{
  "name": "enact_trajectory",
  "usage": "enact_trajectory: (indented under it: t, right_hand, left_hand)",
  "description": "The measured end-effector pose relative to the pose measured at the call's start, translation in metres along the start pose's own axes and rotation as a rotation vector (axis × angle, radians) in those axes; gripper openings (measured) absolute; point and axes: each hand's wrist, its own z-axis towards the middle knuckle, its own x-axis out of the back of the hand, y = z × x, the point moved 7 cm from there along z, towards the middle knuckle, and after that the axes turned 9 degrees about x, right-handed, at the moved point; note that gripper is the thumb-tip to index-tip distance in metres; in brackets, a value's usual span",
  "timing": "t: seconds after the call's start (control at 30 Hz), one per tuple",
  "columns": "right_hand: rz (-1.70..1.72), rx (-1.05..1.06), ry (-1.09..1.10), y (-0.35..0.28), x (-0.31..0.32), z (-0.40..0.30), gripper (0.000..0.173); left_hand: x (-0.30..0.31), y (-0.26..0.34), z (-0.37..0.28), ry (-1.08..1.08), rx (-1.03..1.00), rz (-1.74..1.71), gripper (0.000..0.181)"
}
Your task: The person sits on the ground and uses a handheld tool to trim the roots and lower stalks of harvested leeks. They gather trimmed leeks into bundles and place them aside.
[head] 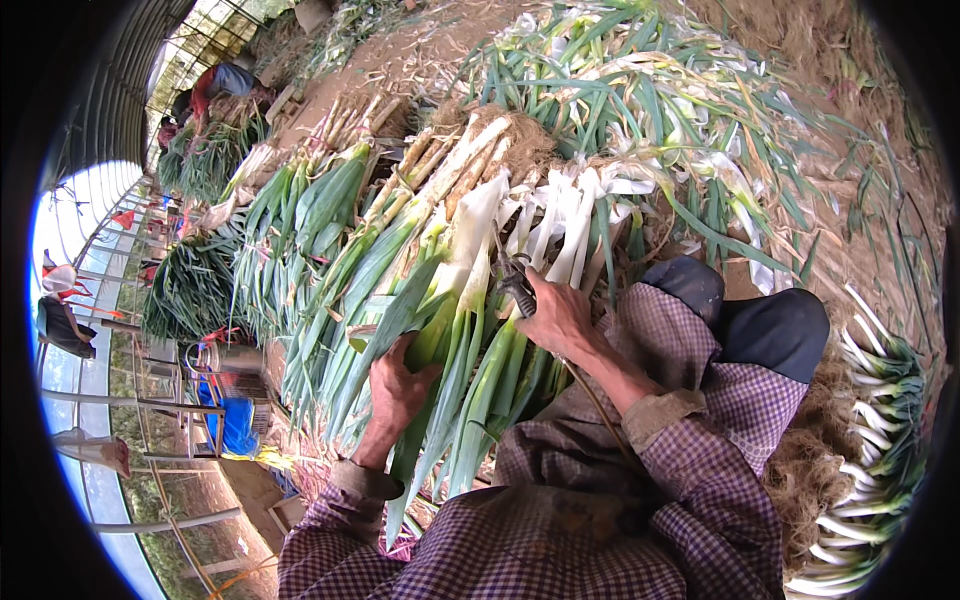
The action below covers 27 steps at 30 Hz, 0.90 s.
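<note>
My left hand (397,386) grips the green leaves of a large green onion (436,330). Its pale shank points away from me, over a heap of unpeeled green onions (390,225) with soil-brown skins and roots. In my right hand (562,315) is a dark-handled blow gun (517,286) with a thin nozzle, held beside the white shanks. A brown hose (600,405) runs from it under my right forearm toward my lap. Several stripped white shanks (574,225) lie just beyond my right hand. The fingertips of my left hand are partly hidden by leaves.
Peeled green onions (870,450) lie in a row at the right, beside root trimmings (814,465). Leaf scraps (645,97) cover the ground ahead. Bundled onions (195,285), a blue container (232,412) and a metal frame (202,397) stand left. A person (221,82) bends far off.
</note>
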Motion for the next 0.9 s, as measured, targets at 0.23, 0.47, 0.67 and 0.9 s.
enact_trajectory:
  t: [0.23,0.47,0.67,0.9]
  right_hand:
    - [0.032,-0.018,-0.102,-0.004,-0.017,-0.04,0.072]
    - [0.139,0.091,-0.171,-0.015,-0.028,-0.058,0.094]
    - [0.131,0.026,-0.193,-0.003,-0.036,-0.063,0.091]
    - [0.134,0.036,-0.158,0.01,-0.042,-0.066,0.089]
  left_hand:
    - [-0.01,-0.028,-0.002,-0.092,0.137,-0.351,0.052]
    - [-0.023,-0.035,-0.015,-0.285,0.269,-0.503,0.058]
    - [-0.02,-0.026,-0.04,-0.18,-0.204,0.084,0.073]
    - [0.011,0.047,-0.061,-0.381,0.006,-0.098,0.075]
